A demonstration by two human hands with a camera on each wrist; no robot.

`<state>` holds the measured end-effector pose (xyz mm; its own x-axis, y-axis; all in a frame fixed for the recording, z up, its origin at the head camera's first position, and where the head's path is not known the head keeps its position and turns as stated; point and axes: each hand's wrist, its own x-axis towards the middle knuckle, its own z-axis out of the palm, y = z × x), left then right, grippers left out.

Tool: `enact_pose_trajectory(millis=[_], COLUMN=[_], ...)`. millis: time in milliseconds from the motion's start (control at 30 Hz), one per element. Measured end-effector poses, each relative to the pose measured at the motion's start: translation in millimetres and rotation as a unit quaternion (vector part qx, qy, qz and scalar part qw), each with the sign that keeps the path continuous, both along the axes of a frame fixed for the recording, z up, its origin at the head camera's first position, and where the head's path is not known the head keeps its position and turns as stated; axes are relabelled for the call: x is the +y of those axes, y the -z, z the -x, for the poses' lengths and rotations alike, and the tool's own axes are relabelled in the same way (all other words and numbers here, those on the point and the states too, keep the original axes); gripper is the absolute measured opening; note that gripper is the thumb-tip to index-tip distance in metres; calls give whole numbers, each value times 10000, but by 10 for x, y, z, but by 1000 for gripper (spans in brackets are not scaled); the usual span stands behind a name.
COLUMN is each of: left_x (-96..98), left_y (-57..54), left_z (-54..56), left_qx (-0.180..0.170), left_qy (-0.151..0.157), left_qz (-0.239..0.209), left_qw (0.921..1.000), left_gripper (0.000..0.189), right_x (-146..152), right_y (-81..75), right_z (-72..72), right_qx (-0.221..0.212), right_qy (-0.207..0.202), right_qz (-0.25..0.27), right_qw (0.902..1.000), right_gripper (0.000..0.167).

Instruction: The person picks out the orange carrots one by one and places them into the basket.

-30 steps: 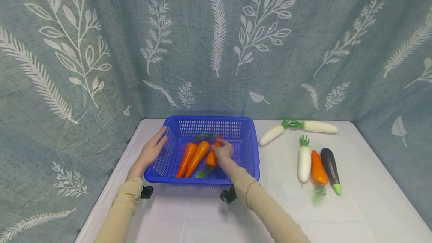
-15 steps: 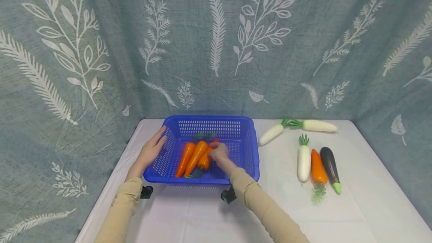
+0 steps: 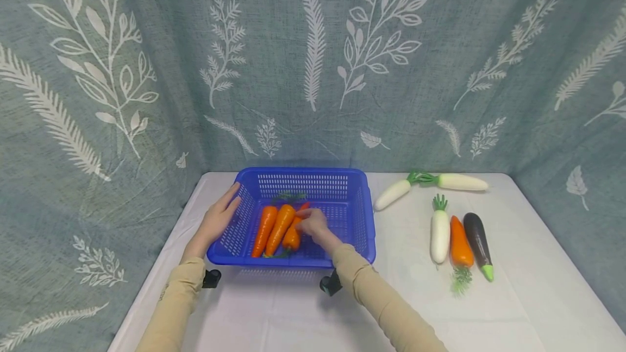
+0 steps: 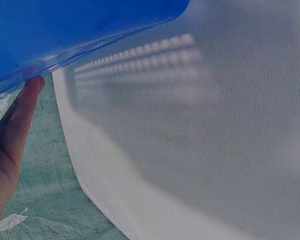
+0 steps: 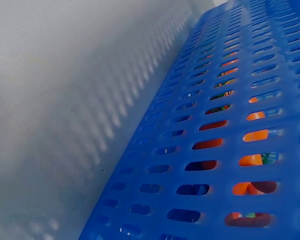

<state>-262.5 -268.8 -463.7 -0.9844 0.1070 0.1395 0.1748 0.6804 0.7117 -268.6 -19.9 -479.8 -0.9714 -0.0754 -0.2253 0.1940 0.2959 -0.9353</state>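
In the head view, the blue basket (image 3: 303,170) is contacted by the straight-fingered left hand (image 3: 217,222), the rightmost carrot (image 3: 292,240) inside being pinched by the right hand (image 3: 315,224); left wrist view: the rim (image 4: 75,56) is touched; right: the slotted wall (image 5: 207,155) is shown.

On the white tabletop (image 3: 274,319), the left grip (image 3: 216,223) rests against the side of a blue basket (image 3: 303,170), while the right grip (image 3: 315,225) pinches the rightmost carrot (image 3: 292,240) beside two other carrots (image 3: 280,228) inside. To the basket's right, two white radishes (image 3: 462,182) meet at their green tops; nearer lie a third radish (image 3: 440,237), an outer carrot (image 3: 461,246) and an eggplant (image 3: 477,240).
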Motion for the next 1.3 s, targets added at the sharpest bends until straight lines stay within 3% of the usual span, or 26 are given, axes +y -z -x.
enact_pose_trajectory(millis=[600, 967, 1300], left_x=[-2, 0, 3], left_y=[-15, -18, -33], left_z=[-13, -17, -23], left_qx=[12, 48, 22], left_qy=[47, 37, 61], left_qz=[-37, -41, 1], left_qw=[10000, 10000, 10000], left_gripper=[55, 54, 54], right_x=[-16, -16, -15], right_y=[14, -9, -14], right_z=[-1, -4, 4], right_qx=[10, -72, 152], right_qy=[81, 356, 607], right_qz=[-57, -145, -216], right_qw=[10000, 9992, 9978], right_gripper=[37, 38, 39])
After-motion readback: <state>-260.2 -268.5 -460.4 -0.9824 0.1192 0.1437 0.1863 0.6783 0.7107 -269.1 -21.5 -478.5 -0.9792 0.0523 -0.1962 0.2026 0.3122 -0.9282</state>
